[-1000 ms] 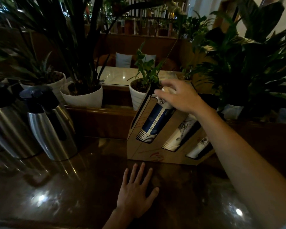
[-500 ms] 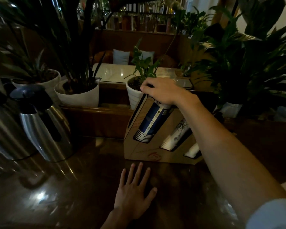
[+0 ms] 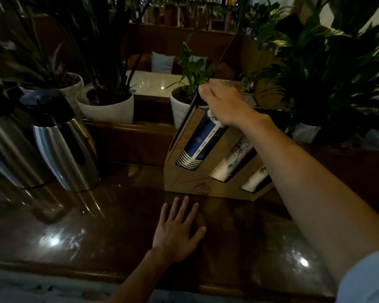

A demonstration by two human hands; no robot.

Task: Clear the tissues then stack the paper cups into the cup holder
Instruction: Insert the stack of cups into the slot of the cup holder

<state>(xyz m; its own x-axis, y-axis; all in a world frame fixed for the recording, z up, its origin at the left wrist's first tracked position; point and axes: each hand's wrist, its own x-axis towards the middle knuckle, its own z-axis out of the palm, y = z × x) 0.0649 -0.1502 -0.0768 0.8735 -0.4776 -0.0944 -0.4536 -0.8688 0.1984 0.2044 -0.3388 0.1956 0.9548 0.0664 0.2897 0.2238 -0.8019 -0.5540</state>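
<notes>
A brown cardboard cup holder [image 3: 184,182] stands on the dark glossy table [image 3: 96,226], with three slanted slots. The left slot holds a stack of blue paper cups [image 3: 199,145]; the middle slot holds white patterned cups [image 3: 232,162]; the right slot shows more white cups [image 3: 255,180]. My right hand [image 3: 225,103] rests over the top of the blue stack, fingers curled down on its upper end. My left hand [image 3: 177,230] lies flat on the table in front of the holder, fingers spread. No tissues are visible.
Two steel thermos jugs [image 3: 61,145] stand at the left. White plant pots [image 3: 109,106] and a small potted plant [image 3: 182,101] line a wooden ledge behind the holder. Dense foliage [image 3: 328,73] fills the right side. The table's front edge [image 3: 118,278] runs near me.
My right hand has closed down over the top of the blue cup stack, pressing it into the left slot. My left hand has stayed flat on the table.
</notes>
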